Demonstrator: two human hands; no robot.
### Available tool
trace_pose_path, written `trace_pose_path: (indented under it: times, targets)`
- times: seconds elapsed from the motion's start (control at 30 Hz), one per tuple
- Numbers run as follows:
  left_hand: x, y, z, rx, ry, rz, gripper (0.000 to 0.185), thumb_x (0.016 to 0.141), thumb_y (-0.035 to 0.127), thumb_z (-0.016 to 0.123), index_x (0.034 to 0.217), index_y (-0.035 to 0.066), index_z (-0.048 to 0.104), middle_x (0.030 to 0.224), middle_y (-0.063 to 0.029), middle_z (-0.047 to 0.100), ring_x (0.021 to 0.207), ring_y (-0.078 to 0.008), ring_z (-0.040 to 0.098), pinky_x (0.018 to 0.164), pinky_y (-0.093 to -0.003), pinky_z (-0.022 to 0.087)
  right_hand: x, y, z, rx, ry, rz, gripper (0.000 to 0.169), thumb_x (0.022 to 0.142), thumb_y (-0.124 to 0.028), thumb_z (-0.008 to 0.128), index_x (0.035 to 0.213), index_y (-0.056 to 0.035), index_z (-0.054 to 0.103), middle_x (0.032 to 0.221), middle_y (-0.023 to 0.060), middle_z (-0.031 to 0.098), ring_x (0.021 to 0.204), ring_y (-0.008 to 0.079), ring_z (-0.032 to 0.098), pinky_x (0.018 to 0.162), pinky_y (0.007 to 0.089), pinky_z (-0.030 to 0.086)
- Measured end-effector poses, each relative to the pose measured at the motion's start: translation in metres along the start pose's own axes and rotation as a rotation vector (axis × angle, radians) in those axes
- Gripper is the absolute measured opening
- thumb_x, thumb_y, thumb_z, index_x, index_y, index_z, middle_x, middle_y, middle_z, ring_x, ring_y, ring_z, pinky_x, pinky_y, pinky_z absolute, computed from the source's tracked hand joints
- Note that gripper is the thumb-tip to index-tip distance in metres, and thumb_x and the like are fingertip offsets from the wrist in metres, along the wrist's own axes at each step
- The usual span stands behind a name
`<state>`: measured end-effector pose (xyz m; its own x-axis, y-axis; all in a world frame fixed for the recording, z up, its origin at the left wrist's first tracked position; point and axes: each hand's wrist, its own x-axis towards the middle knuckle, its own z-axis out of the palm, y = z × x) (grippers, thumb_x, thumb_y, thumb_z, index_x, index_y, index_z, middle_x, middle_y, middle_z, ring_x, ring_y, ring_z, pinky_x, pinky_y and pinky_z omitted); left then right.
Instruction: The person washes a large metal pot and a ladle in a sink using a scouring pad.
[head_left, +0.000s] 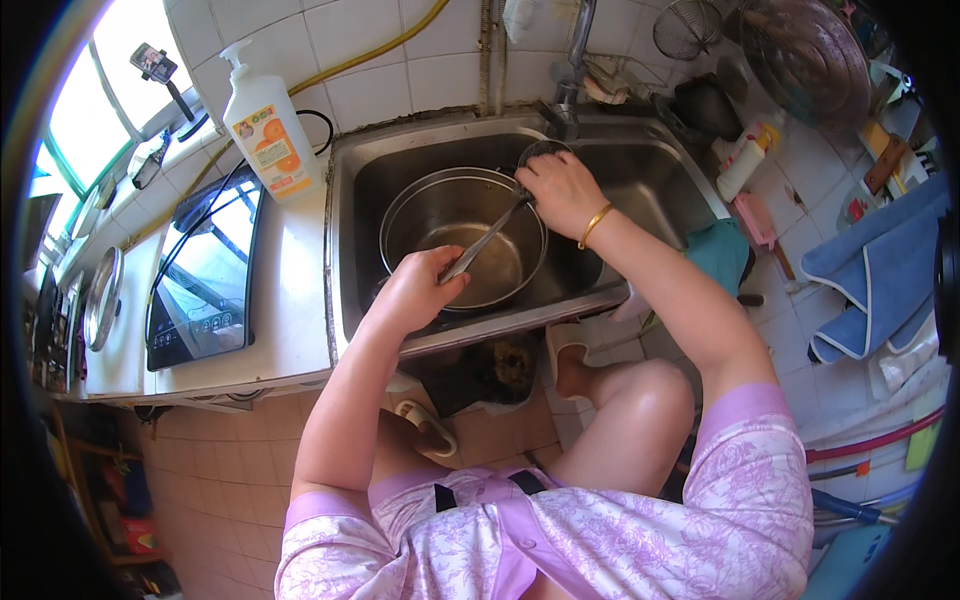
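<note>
My left hand (427, 289) grips the handle of a long metal kitchen utensil (489, 241), which slants up across a pot towards my right hand (561, 191). The right hand is closed around a dark scouring pad (541, 153) at the utensil's far end. That end is largely covered by the fingers and pad, so its shape cannot be told. Below both hands, a wide metal pot (424, 214) stands in the left basin of a stainless steel sink (351, 176). A shallow layer of brownish liquid appears to cover the pot's bottom.
A faucet (570, 94) rises behind the sink. On the left counter are a large pump bottle (268, 142), an induction cooktop (206, 277) and a glass lid (103, 298). A teal cloth (716, 251) hangs at the sink's right edge; blue towels (874, 270) hang farther right.
</note>
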<state>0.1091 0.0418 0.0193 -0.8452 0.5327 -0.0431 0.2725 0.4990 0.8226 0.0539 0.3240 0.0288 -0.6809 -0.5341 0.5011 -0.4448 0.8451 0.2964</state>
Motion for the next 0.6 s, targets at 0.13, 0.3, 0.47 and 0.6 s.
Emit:
trace_pose_path:
  times: [0.13,0.3,0.47,0.6]
  targets:
    - [0.003,-0.01,0.004,0.002,0.074,0.06,0.039,0.091,0.015,0.066,0.127,0.001,0.06,0.066,0.0003,0.056,0.052,-0.0067,0.047,0.047,-0.0262,0.04,0.007,0.002,-0.015,-0.156,0.083,0.111,0.017,0.081,-0.01,0.057,0.097,-0.0101,0.063,0.091,0.0054,0.063,0.095,0.0238,0.061,0.083,0.0384,0.045]
    - [-0.004,-0.008,0.001,0.007,0.048,0.034,0.036,0.091,0.014,0.065,0.124,0.0,0.06,0.065,0.0016,0.054,0.05,-0.0065,0.045,0.046,-0.0262,0.038,0.007,-0.003,-0.033,0.151,0.139,0.457,0.027,0.079,-0.015,0.065,0.106,-0.0087,0.063,0.101,0.0096,0.066,0.097,0.0301,0.062,0.082,0.042,0.05]
    - [-0.032,0.007,-0.009,-0.295,-0.027,-0.1,0.025,0.095,0.012,0.059,0.118,0.0,0.061,0.064,0.0035,0.046,0.048,-0.0037,0.037,0.044,-0.0217,0.031,0.012,-0.01,-0.055,0.49,0.58,0.459,0.035,0.078,-0.011,0.068,0.113,-0.0073,0.061,0.111,0.0137,0.066,0.105,0.0337,0.062,0.091,0.0412,0.051]
    - [-0.056,0.019,-0.008,-0.792,-0.106,-0.179,0.028,0.099,0.016,0.054,0.121,0.0,0.057,0.065,0.0041,0.039,0.048,-0.004,0.033,0.044,-0.0202,0.027,0.014,-0.037,-0.06,0.474,0.487,0.168,0.046,0.074,-0.006,0.068,0.119,-0.009,0.058,0.122,0.0106,0.062,0.115,0.0316,0.057,0.099,0.0431,0.045]
